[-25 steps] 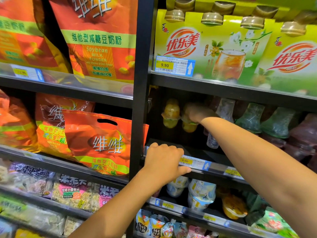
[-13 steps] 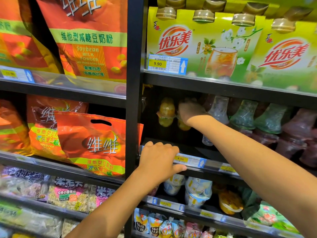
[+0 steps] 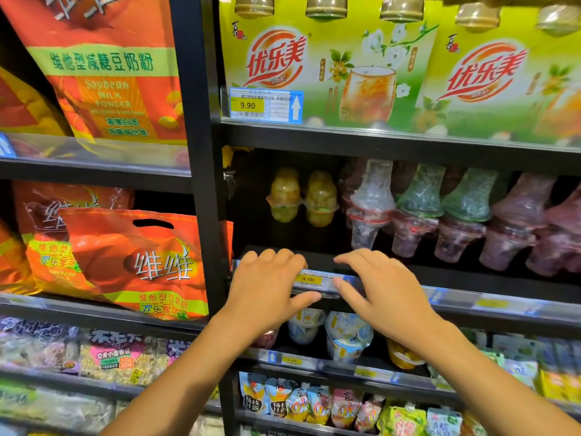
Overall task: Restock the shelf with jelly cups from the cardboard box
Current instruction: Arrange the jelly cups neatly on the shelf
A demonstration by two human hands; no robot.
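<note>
- On the right-hand bay, the middle shelf [image 3: 471, 273] shows us dark bare board between its front price rail [image 3: 503, 305] and the cups, and leftward to the black upright [image 3: 201, 184].
- Our right grip [image 3: 380, 287] has left the cups it reached a second ago and come back to the rail. It is released, fingers spread, thumb across the strip.
- Our left grip [image 3: 267, 287] stays clenched on the rail, fingers over, thumb beneath.
- We see the yellow jelly cups [image 3: 284, 196] at the back left: two rim-to-rim pairs, upright, just beside each other, free of both grips, with clear, green and purple cup pairs [image 3: 465, 212] to their right.
- The 4.00 tag [image 3: 308, 280] sits between our thumbs.
</note>
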